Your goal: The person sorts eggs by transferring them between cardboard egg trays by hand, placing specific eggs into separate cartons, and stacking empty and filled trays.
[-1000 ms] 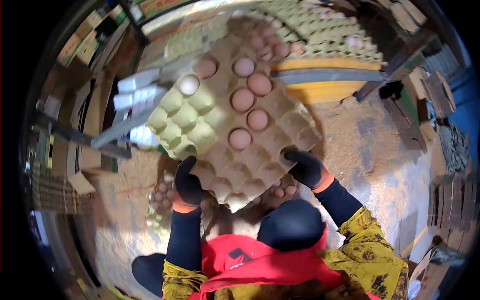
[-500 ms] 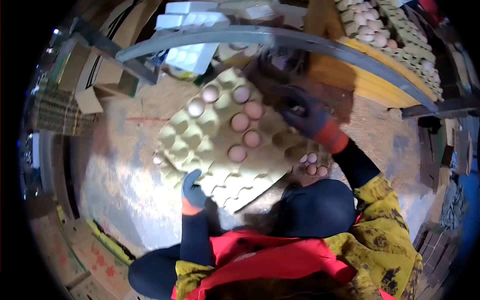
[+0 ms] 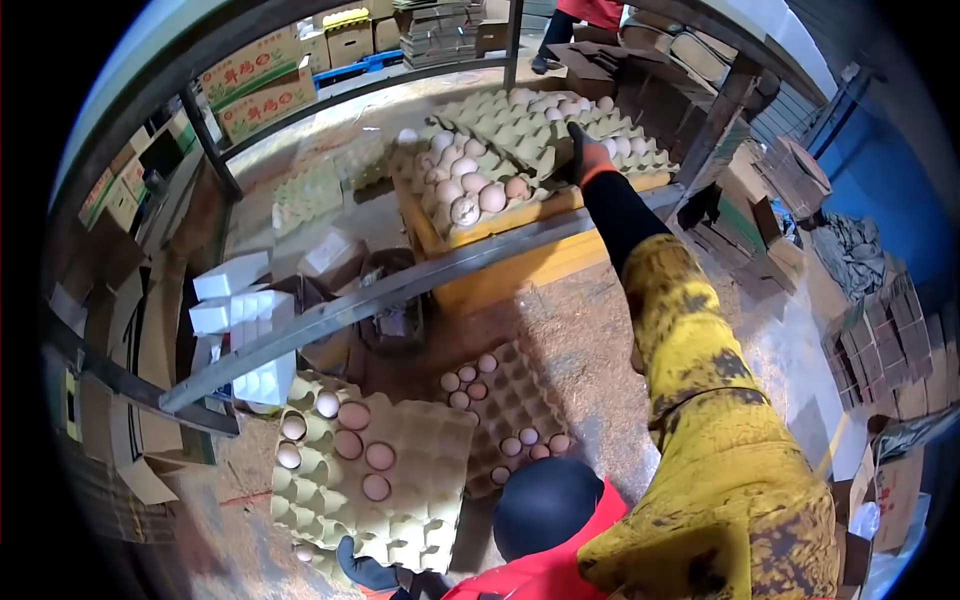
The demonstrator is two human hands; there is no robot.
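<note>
My left hand (image 3: 368,570), in a dark glove with an orange cuff, grips the near edge of a pulp egg tray (image 3: 425,440). Several eggs lie on the left and middle of it, some in cups and some on a flatter patch. My right hand (image 3: 584,158), gloved alike, reaches far forward and grips the edge of another egg tray (image 3: 535,145), tilted on top of a yellow crate (image 3: 520,270). Loose eggs (image 3: 470,190) crowd beside that tray. The right fingers are partly hidden by the tray and the glove's dark colour.
A grey metal bar (image 3: 430,285) crosses between me and the crate. Another tray with several eggs (image 3: 515,395) lies on the floor by my knee (image 3: 545,510). White foam trays (image 3: 245,310) and a dark bin (image 3: 395,315) stand left. Cardboard boxes (image 3: 265,90) line the back; a person (image 3: 580,20) stands there.
My right hand has moved from above the lower tray out to the tray on the yellow crate. My view has swung up and right. The left hand keeps to the lower tray's edge.
</note>
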